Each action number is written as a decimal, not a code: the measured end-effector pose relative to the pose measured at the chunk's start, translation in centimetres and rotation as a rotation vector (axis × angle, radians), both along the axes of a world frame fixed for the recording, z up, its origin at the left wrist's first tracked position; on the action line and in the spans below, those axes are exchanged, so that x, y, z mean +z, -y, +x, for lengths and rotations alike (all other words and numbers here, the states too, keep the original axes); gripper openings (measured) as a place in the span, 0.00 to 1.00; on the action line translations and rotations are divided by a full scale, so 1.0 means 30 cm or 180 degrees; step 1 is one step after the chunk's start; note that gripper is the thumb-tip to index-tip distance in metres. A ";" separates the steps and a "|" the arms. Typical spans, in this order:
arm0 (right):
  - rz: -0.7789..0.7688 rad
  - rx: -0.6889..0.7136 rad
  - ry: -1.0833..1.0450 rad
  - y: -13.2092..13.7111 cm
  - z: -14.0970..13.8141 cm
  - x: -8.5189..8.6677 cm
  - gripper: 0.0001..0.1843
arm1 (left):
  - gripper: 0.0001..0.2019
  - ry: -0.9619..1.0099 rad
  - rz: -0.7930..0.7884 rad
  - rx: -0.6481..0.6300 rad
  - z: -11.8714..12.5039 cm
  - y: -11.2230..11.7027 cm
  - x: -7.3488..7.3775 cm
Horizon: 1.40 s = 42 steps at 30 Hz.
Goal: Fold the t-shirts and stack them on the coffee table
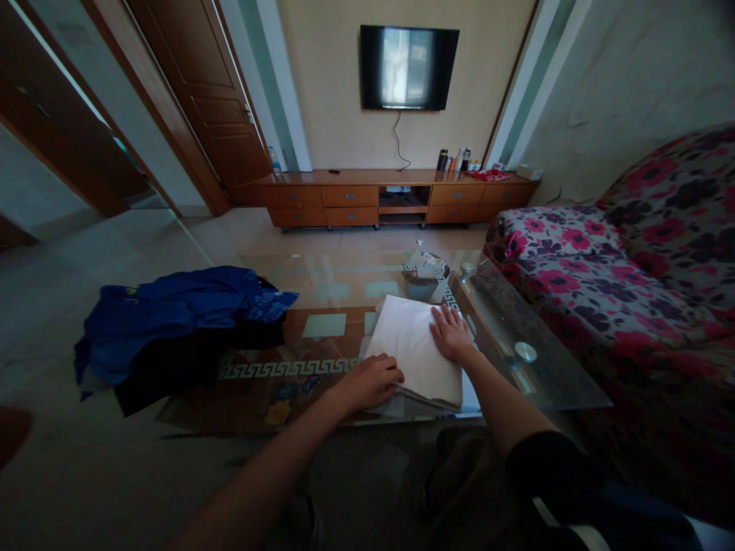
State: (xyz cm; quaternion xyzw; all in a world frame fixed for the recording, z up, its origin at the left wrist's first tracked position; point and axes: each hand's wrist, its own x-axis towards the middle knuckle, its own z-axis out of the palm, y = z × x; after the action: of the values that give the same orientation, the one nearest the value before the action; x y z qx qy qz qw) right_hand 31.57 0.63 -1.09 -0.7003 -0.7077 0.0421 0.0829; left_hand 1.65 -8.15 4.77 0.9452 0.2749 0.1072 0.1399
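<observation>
A folded white cloth (410,344), perhaps a garment, lies as a flat rectangle on the glass coffee table (551,383) in front of me. At its left edge is my left hand (373,380), its fingers curled in and closed on the cloth near the front corner. My right hand (452,332) rests palm down on the cloth's right side with the fingers stretched out. Something paler and bluish shows beneath the cloth at its right front.
Blue and black clothes (184,329) are heaped on the table's left side. A small bin (421,287) with crumpled waste shows beyond the cloth. A flowered sofa (579,268) stands to the right. Along the far wall runs a low cabinet (350,197) below a television (409,69).
</observation>
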 end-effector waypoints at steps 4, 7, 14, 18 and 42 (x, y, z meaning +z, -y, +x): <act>-0.0008 -0.0014 0.0055 0.002 -0.003 0.002 0.33 | 0.09 -0.0141 0.0279 0.0133 0.010 0.001 0.007; -0.0020 -0.0024 0.0100 0.007 -0.005 0.009 0.33 | 0.07 -0.0304 0.0514 0.0184 0.020 0.014 0.025; -0.0042 -0.0035 0.0141 0.010 -0.007 0.018 0.34 | 0.05 -0.0476 0.0508 -0.0039 0.042 0.042 0.038; 0.0021 -0.0009 0.0076 0.011 -0.008 0.019 0.33 | 0.06 -0.0507 0.0520 -0.0101 0.048 0.050 0.047; 0.0014 -0.0017 0.0156 0.009 -0.004 0.010 0.34 | 0.13 -0.0642 0.0363 -0.0042 0.063 0.061 0.030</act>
State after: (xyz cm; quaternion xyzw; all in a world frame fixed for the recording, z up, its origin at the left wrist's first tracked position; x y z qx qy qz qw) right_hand 31.46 0.35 -0.80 -0.7028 -0.7078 0.0232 0.0672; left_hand 3.55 -9.99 5.66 0.9594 0.2748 0.0261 0.0583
